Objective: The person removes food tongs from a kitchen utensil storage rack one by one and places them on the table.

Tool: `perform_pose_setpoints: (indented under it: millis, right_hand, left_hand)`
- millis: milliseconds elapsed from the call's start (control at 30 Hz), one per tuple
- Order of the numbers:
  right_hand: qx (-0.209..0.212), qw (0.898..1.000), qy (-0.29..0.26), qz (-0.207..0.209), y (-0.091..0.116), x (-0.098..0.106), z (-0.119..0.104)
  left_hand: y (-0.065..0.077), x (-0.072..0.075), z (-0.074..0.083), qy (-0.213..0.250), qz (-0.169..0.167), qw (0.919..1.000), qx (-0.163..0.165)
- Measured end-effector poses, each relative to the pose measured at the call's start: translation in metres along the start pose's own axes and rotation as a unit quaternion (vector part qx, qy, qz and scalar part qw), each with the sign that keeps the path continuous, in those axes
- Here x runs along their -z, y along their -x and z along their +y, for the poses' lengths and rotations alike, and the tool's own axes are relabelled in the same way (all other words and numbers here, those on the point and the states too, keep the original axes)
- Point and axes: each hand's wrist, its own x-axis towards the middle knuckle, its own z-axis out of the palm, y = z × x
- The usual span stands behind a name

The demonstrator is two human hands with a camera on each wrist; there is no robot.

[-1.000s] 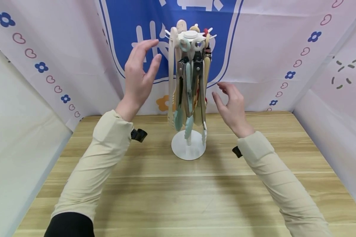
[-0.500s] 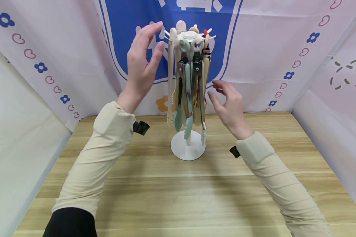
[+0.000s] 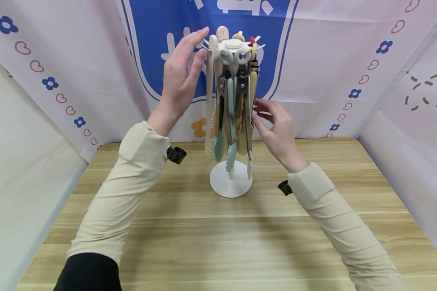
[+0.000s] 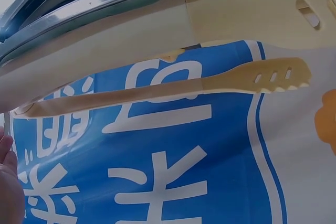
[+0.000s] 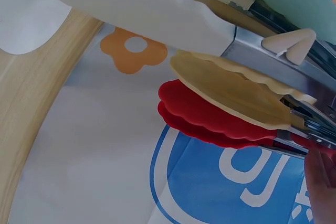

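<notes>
A white stand [image 3: 234,45] with a ring of hooks at its top carries several hanging tongs and turners. My left hand [image 3: 182,74] is raised at its left, fingers extended, fingertips right at the hooks. Nearest to it hangs a beige slotted turner [image 4: 252,78]; only part of the hand shows at that view's edge. My right hand [image 3: 276,127] is at the right side, thumb and fingers slightly bent and apart, fingertips right at the hanging tongs. Red tongs [image 5: 210,116] and yellow tongs [image 5: 231,87] hang there, with a finger [image 5: 319,179] close by the red ones' metal arms.
The stand's round white base [image 3: 222,184] rests on the wooden table [image 3: 211,242]. Mint-tipped tongs [image 3: 231,155] and white-tipped tongs [image 5: 152,14] hang at the front. Behind them is a printed cloth [image 3: 313,60] with a blue panel; pale walls flank the table.
Both hands have moved inward toward the stand. The left hand has come up to the hooks, and the right fingertips have reached the tongs' side. The stand keeps its place.
</notes>
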Motion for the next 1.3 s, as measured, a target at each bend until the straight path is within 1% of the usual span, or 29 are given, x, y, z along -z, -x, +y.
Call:
perform_pose_setpoints:
  millis: [100, 167, 500, 667, 967, 1300]
  right_hand:
    - [-0.005, 1.000, -0.011, -0.001, 0.0014, -0.0008, 0.0000]
    - [-0.009, 1.000, -0.017, -0.002, 0.0021, -0.0015, 0.0001]
    - [-0.050, 0.997, -0.055, -0.009, 0.0068, -0.0032, 0.0024]
    - [-0.062, 0.995, -0.074, -0.012, 0.0087, -0.0045, 0.0032]
    - [-0.084, 0.993, -0.080, -0.026, 0.0081, -0.0059, 0.0046]
    - [-0.088, 0.991, -0.091, -0.030, 0.0063, -0.0073, 0.0050]
  left_hand:
    - [0.0000, -0.0012, 0.0003, -0.004, -0.011, 0.9999, 0.007]
    - [0.0000, -0.0023, 0.0004, -0.006, -0.011, 0.9999, 0.007]
    - [-0.0021, -0.0050, 0.0033, -0.008, 0.005, 0.9998, 0.016]
    - [-0.0023, -0.0067, 0.0041, -0.008, 0.010, 0.9996, 0.026]
    - [-0.0021, -0.0079, 0.0043, 0.004, 0.016, 0.9993, 0.034]
    - [-0.0021, -0.0090, 0.0052, 0.012, 0.023, 0.9988, 0.041]
